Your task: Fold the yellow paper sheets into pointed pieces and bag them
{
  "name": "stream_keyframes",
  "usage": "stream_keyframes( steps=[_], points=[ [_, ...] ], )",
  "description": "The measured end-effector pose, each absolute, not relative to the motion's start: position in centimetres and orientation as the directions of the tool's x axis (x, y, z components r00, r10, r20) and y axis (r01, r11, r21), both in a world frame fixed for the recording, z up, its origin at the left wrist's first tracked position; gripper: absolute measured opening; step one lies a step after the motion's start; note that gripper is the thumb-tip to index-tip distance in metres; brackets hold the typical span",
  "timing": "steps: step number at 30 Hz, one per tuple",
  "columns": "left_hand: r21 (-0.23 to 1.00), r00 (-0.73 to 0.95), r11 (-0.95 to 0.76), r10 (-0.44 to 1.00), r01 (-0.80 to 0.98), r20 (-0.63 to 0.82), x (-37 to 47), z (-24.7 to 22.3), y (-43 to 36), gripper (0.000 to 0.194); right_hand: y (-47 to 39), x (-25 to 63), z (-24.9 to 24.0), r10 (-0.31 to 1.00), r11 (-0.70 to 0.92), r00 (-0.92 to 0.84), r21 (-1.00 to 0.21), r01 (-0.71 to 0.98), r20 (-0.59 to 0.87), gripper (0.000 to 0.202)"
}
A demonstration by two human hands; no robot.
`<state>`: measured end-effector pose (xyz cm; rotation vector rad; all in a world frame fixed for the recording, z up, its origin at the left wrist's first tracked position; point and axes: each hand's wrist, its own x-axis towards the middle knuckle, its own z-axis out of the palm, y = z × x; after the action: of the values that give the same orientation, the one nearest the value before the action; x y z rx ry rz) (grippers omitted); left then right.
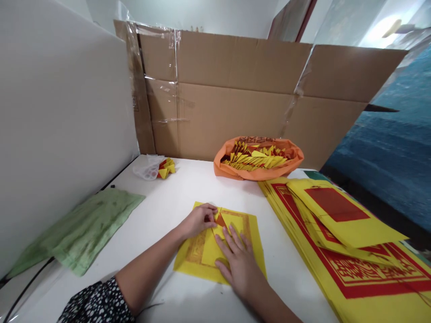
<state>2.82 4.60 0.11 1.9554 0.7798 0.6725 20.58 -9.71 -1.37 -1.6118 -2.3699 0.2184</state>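
A yellow printed paper sheet point(208, 273) lies flat on the white table in front of me. On its upper middle sits a small folded paper piece point(220, 220), yellow with an orange-red part. My left hand point(201, 220) pinches the left edge of this folded piece, its fingers curled together. My right hand point(237, 258) rests on the sheet with its fingers spread, the fingertips touching the lower right of the folded piece. The thumb of that hand lies on the sheet.
An orange bag point(259, 175) full of folded papers stands behind the sheet. Stacked yellow and red papers point(303, 224) lie right. A green cloth point(90, 224), a clear plastic bag point(146, 168) and folded pieces point(166, 168) are left. Cardboard point(232, 98) stands behind.
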Motion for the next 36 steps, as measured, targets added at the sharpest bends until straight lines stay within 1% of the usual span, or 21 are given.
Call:
stream_keyframes(
  steps=[6,9,12,13,16,18,19,21,22,23,25,26,28,31,34,36],
  points=[
    [0.889,0.655,-0.387,0.742,0.245,0.143,2.9,0.2,4.7,0.02,-9.9,20.2,-2.0,0.944,0.331,-0.317,-0.286,0.899,0.097,0.06],
    [0.852,0.634,-0.429,0.757,0.299,0.159,2.9,-0.1,4.6,0.018,-10.3,19.9,-2.4,0.961,0.277,-0.259,-0.287,0.917,0.099,0.064],
    [0.799,0.577,-0.461,0.796,0.386,0.181,3.0,-0.3,4.6,0.017,-10.8,19.4,-2.7,0.975,0.218,-0.199,-0.288,0.932,0.094,0.066],
    [0.789,0.561,-0.463,0.807,0.405,0.186,3.0,-0.2,4.6,0.019,-11.0,19.3,-2.7,0.978,0.205,-0.189,-0.285,0.936,0.086,0.067],
    [0.761,0.55,-0.467,0.817,0.45,0.177,3.0,0.2,4.7,0.042,-11.1,19.4,-1.8,0.982,0.189,-0.178,-0.265,0.946,0.065,0.065],
    [0.748,0.562,-0.474,0.811,0.465,0.164,3.0,0.4,4.8,0.049,-10.7,20.1,-0.2,0.977,0.21,-0.208,-0.261,0.942,0.034,0.056],
    [0.746,0.569,-0.477,0.806,0.464,0.162,3.0,0.4,4.8,0.052,-10.4,20.5,0.8,0.97,0.237,-0.244,-0.274,0.932,0.008,0.048],
    [0.754,0.581,-0.481,0.797,0.447,0.164,3.1,0.4,4.9,0.058,-9.6,21.7,2.8,0.951,0.271,-0.305,-0.344,0.899,-0.048,0.03],
    [0.761,0.584,-0.477,0.796,0.44,0.161,3.1,0.3,5.0,0.062,-9.0,22.3,3.7,0.952,0.253,-0.299,-0.392,0.884,-0.06,0.025],
    [0.765,0.584,-0.471,0.797,0.439,0.156,3.1,0.2,5.1,0.065,-8.4,22.8,4.5,0.962,0.219,-0.268,-0.437,0.873,-0.053,0.024],
    [0.77,0.566,-0.452,0.811,0.45,0.145,3.1,0.0,5.1,0.07,-7.1,23.5,5.2,0.986,0.146,-0.169,-0.516,0.844,0.002,0.027],
    [0.774,0.551,-0.442,0.821,0.453,0.146,3.1,-0.1,5.1,0.072,-6.4,23.6,5.2,0.99,0.132,-0.134,-0.556,0.821,0.037,0.031],
    [0.794,0.531,-0.42,0.835,0.44,0.148,3.1,-0.2,5.0,0.074,-5.1,23.4,4.6,0.985,0.17,-0.145,-0.634,0.755,0.09,0.034],
    [0.882,0.527,-0.329,0.842,0.337,0.113,3.1,0.0,4.5,0.064,-3.5,22.4,2.8,0.97,0.235,-0.207,-0.715,0.658,0.128,0.033],
    [0.976,0.459,-0.138,0.887,0.167,0.047,3.2,0.4,3.7,0.047,-2.6,21.5,1.2,0.969,0.24,-0.189,-0.766,0.596,0.157,0.029],
    [1.0,0.398,0.016,0.917,0.019,-0.022,3.4,0.7,3.2,0.042,-2.3,21.2,0.6,0.973,0.23,-0.152,-0.802,0.551,0.175,0.028]
  ],
)
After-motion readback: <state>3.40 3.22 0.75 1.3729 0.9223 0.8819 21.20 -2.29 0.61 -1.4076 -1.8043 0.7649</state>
